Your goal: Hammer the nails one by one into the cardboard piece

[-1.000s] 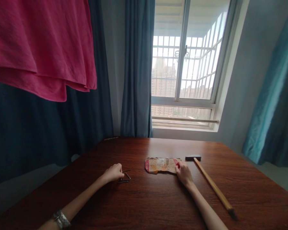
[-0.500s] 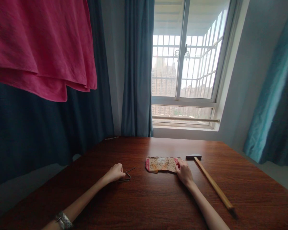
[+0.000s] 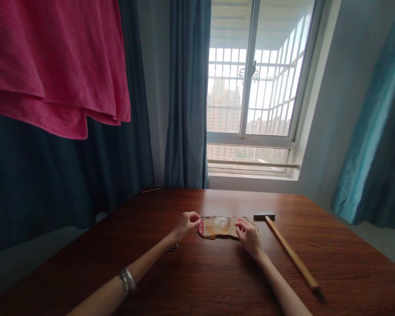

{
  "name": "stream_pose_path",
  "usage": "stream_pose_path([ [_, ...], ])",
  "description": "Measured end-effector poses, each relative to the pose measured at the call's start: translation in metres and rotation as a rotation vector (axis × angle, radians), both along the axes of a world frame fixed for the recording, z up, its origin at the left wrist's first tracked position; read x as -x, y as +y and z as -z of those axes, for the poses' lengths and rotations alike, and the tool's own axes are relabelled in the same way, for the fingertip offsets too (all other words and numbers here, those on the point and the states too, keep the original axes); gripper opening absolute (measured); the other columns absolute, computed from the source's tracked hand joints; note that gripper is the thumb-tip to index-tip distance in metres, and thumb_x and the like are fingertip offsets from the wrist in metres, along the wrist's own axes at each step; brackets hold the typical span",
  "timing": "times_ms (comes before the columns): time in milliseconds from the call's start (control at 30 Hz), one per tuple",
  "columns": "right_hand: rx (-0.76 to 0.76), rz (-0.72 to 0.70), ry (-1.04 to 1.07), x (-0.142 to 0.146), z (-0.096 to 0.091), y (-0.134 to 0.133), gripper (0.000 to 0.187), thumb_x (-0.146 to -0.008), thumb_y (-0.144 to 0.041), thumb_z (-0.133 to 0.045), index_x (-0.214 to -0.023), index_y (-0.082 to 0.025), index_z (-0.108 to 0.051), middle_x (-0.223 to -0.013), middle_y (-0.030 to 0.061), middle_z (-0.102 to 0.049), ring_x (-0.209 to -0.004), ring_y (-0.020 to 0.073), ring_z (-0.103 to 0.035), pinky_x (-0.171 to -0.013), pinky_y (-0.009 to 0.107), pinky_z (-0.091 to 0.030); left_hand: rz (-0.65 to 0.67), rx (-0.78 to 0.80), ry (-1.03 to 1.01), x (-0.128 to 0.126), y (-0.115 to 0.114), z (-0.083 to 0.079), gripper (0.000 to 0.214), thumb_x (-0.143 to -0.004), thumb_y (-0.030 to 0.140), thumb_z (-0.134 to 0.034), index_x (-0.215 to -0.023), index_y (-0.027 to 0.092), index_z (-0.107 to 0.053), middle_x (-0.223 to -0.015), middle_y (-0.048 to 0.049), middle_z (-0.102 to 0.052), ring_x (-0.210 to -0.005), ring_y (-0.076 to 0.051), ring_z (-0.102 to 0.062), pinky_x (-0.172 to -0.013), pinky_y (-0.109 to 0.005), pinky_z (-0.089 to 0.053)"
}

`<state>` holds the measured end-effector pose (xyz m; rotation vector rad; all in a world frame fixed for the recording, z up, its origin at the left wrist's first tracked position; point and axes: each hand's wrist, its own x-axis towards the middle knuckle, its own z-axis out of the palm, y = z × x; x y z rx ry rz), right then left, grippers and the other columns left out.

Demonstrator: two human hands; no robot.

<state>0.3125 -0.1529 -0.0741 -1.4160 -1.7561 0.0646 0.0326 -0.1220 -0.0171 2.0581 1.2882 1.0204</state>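
Left hand: while the wrist, ringed by a silvery band (image 3: 128, 279), slants in over the desk (image 3: 197, 281), the left hand (image 3: 185, 224) has thumb and forefinger close together at the left end of the patterned piece (image 3: 219, 227); whether they pinch a thin thing, I cannot tell.
Right hand: the right hand (image 3: 250, 238) has its fingers bent and its tips at the piece's right end; gripping or merely pressing, I cannot tell.
Patterned piece: flat on the desk, between the two hands, ragged along its edges.
Nail-like pieces: a few dark slivers (image 3: 173, 247) by the left forearm, partly hidden.
Hammer: the hammer (image 3: 292, 256) lies right of the right hand, head toward the window (image 3: 252, 87).
Steadying: the right fingertips would do best bearing down evenly, so the piece does not skate on the smooth top.
Fine touch: a light, exact pinch in the left hand should serve better than force.
Forearm: holding it clear of the slivers would avoid scattering them.
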Motion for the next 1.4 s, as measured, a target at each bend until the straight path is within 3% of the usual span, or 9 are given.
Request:
stream_pose_path([
  [133, 0.002, -0.247, 0.083, 0.015, -0.002, -0.003, 0.027, -0.083, -0.029, -0.045, -0.093, -0.021, -0.069, -0.075, 0.0053, -0.063, -0.066, 0.0172, -0.057, -0.063, 0.029, -0.047, 0.083, 0.011, -0.041, -0.048, -0.009, 0.017, 0.023, -0.072, 0.033, -0.054, -0.067, 0.013, -0.062, -0.063, -0.0038, -0.062, -0.059, -0.014, -0.055, -0.055, -0.022, -0.04],
  [267, 0.051, -0.355, 0.266, 0.025, -0.007, -0.01, 0.03, -0.085, -0.035, -0.047, -0.098, -0.021, -0.069, -0.081, 0.0074, -0.065, -0.071, 0.0184, -0.058, -0.055, 0.026, -0.047, 0.116, -0.025, -0.091, -0.078, -0.013, 0.032, 0.022, -0.073, 0.033, -0.053, -0.067, 0.014, -0.063, -0.062, -0.0042, -0.061, -0.057, -0.014, -0.053, -0.053, -0.023, -0.038],
  [433, 0.054, -0.407, 0.433, 0.027, -0.01, -0.01, 0.027, -0.082, -0.037, -0.053, -0.091, -0.021, -0.072, -0.084, 0.0077, -0.069, -0.079, 0.0204, -0.061, -0.069, 0.03, -0.05, 0.118, -0.04, -0.129, -0.095, -0.011, 0.042, 0.023, -0.075, 0.033, -0.053, -0.071, 0.014, -0.065, -0.065, -0.0041, -0.063, -0.061, -0.014, -0.054, -0.057, -0.023, -0.039],
  [567, 0.09, -0.382, 0.527, 0.026, -0.003, -0.004, 0.029, -0.077, -0.041, -0.058, -0.09, -0.019, -0.072, -0.086, 0.0083, -0.071, -0.079, 0.022, -0.063, -0.073, 0.033, -0.05, 0.099, -0.059, -0.132, -0.1, -0.01, 0.044, 0.022, -0.074, 0.03, -0.053, -0.071, 0.013, -0.066, -0.062, -0.0026, -0.061, -0.059, -0.013, -0.052, -0.055, -0.022, -0.037],
  [867, 0.101, -0.273, 0.567, 0.022, 0.001, -0.001, 0.036, -0.077, -0.047, -0.055, -0.086, -0.017, -0.072, -0.077, 0.007, -0.072, -0.07, 0.0214, -0.065, -0.061, 0.029, -0.051, 0.143, -0.09, -0.165, -0.1, -0.012, 0.042, 0.025, -0.078, 0.034, -0.051, -0.077, 0.014, -0.067, -0.069, -0.0034, -0.064, -0.064, -0.014, -0.055, -0.06, -0.023, -0.04],
  [1033, 0.041, -0.132, 0.529, 0.004, 0.004, 0.013, 0.041, -0.078, -0.05, -0.051, -0.088, -0.016, -0.071, -0.081, 0.0083, -0.072, -0.072, 0.0213, -0.064, -0.063, 0.03, -0.05, 0.027, -0.096, -0.185, -0.097, 0.009, 0.043, 0.021, -0.074, 0.025, -0.053, -0.089, 0.016, -0.065, -0.071, -0.0012, -0.061, -0.064, -0.013, -0.054, -0.06, -0.022, -0.041],
  [1400, 0.047, -0.075, 0.349, -0.013, 0.01, 0.045, 0.039, -0.078, -0.048, -0.049, -0.086, -0.018, -0.071, -0.08, 0.0091, -0.072, -0.068, 0.0215, -0.063, -0.061, 0.03, -0.047, 0.074, -0.015, -0.285, -0.108, 0.054, 0.052, 0.035, -0.066, 0.004, -0.042, -0.093, 0.015, -0.063, -0.079, -0.0032, -0.063, -0.074, -0.013, -0.058, -0.07, -0.024, -0.046],
])
